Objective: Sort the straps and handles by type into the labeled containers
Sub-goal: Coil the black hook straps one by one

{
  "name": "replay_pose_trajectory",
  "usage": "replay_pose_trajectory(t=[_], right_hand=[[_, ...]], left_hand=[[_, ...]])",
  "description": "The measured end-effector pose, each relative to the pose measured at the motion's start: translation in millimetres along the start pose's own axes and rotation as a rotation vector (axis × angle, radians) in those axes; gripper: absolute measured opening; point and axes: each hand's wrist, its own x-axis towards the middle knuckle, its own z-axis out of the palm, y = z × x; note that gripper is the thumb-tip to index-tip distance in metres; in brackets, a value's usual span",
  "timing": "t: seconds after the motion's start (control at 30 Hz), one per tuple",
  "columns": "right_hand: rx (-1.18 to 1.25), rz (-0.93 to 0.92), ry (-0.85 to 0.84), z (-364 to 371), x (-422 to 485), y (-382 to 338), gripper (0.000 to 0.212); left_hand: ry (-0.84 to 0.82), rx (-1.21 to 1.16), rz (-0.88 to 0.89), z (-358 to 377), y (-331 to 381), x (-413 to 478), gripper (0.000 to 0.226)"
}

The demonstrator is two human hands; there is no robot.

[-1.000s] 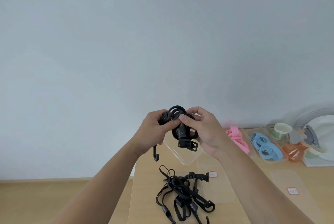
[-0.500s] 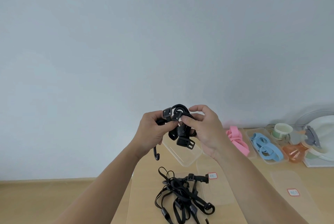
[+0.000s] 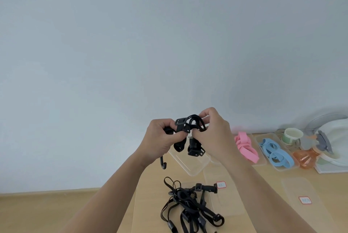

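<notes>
2 bare forearms reach forward, raised. Left hand [image 3: 162,138] and right hand [image 3: 212,135] meet, fingers curled, pinching a strap [image 3: 194,144].

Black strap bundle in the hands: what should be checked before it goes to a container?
1. Left hand grips black strap bundle: ok.
2. Right hand pinches its loops: ok.
3. Bundle untangled: not ok; loops cross, hook dangles below the left hand.
4. Label readable: cannot tell, blurred.
5. Black strap pile lies apart from pink straps and blue straps: ok.
</notes>
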Motion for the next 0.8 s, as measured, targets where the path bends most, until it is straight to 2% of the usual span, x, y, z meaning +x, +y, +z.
replay_pose_trajectory(t=[0.1, 0.23, 0.4, 0.5, 0.57, 0.63, 0.7, 0.8], right_hand=[[-0.002, -0.046, 0.091, 6, -2, 1, 0.031], [-0.159, -0.122, 0.004, 15, -5, 3, 0.03], [-0.112, -0.124, -0.028, 20, -4, 8, 0.03], [0.015, -0.052, -0.187, 15, -3, 7, 0.036], [0.239, 0.02, -0.396, 13, -3, 11, 0.043], [0.532, 0.102, -0.502, 11, -4, 16, 0.048], [0.719, 0.162, -0.47, 10, -5, 16, 0.046], [0.661, 0.139, -0.339, 14, -4, 15, 0.035]], left_hand=[[0.01, -0.028, -0.01, -3, 2, 4, 0.023], [0.016, -0.071, 0.0, -4, 7, 8, 0.026], [-0.111, -0.053, -0.008, -9, 11, 10, 0.025], [-0.068, -0.132, -0.031, -12, 11, 12, 0.022], [-0.022, -0.203, -0.055, -16, 10, 14, 0.033], [-0.005, -0.231, -0.06, -20, 9, 16, 0.039], [-0.009, -0.239, -0.059, -22, 6, 17, 0.037], [-0.027, -0.253, -0.062, -22, 3, 18, 0.033]])
